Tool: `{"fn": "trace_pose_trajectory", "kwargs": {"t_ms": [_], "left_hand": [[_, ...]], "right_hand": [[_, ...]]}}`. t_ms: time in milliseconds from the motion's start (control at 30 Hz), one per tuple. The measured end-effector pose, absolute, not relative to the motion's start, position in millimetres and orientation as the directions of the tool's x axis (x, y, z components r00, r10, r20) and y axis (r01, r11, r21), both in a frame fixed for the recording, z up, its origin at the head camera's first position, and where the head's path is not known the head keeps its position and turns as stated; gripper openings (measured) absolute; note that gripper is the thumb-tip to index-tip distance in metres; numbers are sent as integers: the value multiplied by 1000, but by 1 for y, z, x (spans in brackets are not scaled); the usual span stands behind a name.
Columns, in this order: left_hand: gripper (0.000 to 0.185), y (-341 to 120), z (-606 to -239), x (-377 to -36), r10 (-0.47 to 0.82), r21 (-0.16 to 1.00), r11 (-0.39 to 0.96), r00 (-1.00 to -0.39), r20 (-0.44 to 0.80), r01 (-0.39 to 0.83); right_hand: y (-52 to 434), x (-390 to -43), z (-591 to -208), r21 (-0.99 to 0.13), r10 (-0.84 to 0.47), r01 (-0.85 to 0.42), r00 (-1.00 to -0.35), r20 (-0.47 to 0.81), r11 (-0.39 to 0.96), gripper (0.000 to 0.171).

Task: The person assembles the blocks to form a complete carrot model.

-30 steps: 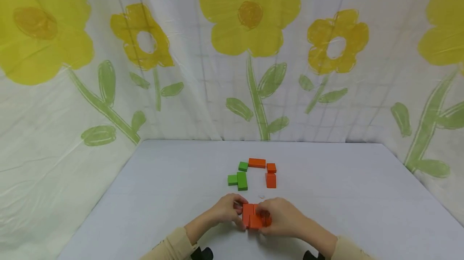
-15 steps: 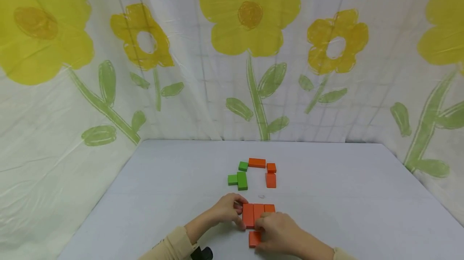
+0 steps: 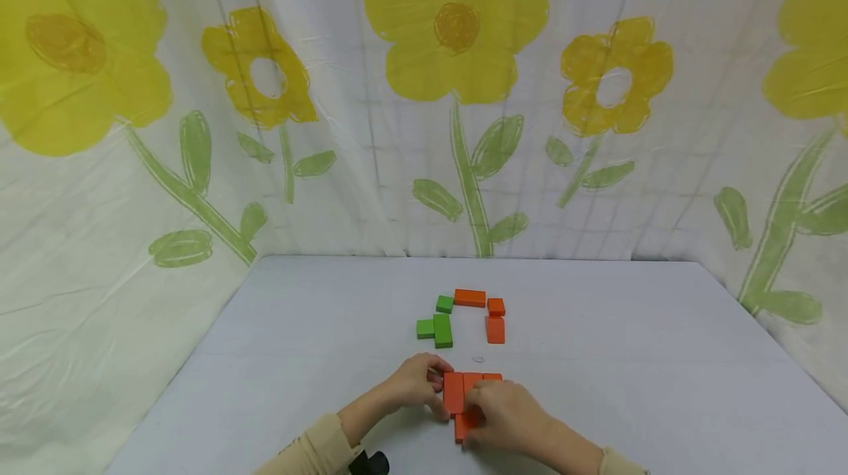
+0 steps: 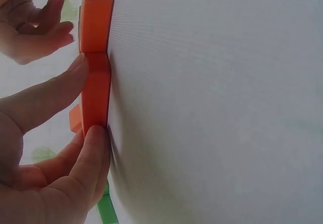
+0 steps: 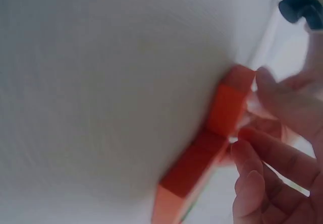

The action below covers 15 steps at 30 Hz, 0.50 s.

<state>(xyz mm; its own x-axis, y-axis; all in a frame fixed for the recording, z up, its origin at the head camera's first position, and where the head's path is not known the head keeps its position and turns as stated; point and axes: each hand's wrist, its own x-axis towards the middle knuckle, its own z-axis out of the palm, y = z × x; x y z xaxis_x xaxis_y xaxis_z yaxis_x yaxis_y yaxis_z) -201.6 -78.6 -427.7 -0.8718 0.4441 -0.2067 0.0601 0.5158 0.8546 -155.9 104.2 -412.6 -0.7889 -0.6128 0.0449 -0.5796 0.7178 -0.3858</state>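
In the head view my left hand (image 3: pixel 417 384) holds a long red block (image 3: pixel 453 392) between thumb and fingers, at the left of a tight row. Beside it in that row are a middle red block (image 3: pixel 471 378) and a right-hand block (image 3: pixel 492 376), both partly covered by my right hand (image 3: pixel 510 416). That hand pinches a small orange block (image 3: pixel 461 428) against the row's near edge. In the left wrist view the small orange block (image 4: pixel 96 24) meets the held red block (image 4: pixel 96 90) end to side. The right thumb (image 5: pixel 267 85) lies at the orange block's outer end.
Farther back on the white table (image 3: pixel 318 328) lie a long orange block (image 3: pixel 470 298), a small orange block (image 3: pixel 496 307) and a red block (image 3: pixel 495 330). Left of them are green blocks (image 3: pixel 442 331). A flowered curtain (image 3: pixel 331 202) hangs behind the table.
My right hand brought the small orange block from over the row to the table in front, then slid it back against the row's near edge. My left hand stayed in place.
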Motion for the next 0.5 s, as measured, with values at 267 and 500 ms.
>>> {"fn": "trace_pose_trajectory", "kwargs": {"t_ms": [267,500], "left_hand": [[51,-78,-426,-204,444,837,541,-873,-202,82],[51,-78,-428,-203,438,843,534,-874,-211,64]], "right_hand": [[126,-215,-400,-318,-382,-441,-894,232,839,15],[153,-269,-410,-256,-451,-465,-885,113,848,40]]}}
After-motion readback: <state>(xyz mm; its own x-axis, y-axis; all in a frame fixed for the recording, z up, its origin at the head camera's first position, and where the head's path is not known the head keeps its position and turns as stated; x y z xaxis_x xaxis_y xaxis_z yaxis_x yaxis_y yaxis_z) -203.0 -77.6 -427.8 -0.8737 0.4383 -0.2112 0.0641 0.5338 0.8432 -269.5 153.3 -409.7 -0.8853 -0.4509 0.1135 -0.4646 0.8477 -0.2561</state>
